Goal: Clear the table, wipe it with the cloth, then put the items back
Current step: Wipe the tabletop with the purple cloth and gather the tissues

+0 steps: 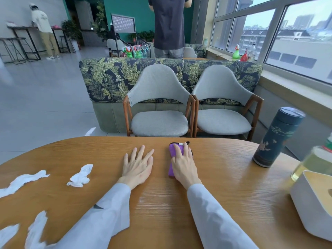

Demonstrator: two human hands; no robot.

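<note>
Pressing purple cloth (171, 159) onto table (161, 203)

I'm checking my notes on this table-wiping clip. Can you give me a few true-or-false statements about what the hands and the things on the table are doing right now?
1. The right hand presses on the purple cloth. True.
2. The left hand holds a crumpled tissue. False: it lies flat and empty on the wooden table; the tissue scraps lie apart, to its left.
3. The dark flask stands upright, lid on. True.
4. The flask stands left of both hands. False: it stands to the right.
5. A white box sits at the table's right edge. True.
</note>
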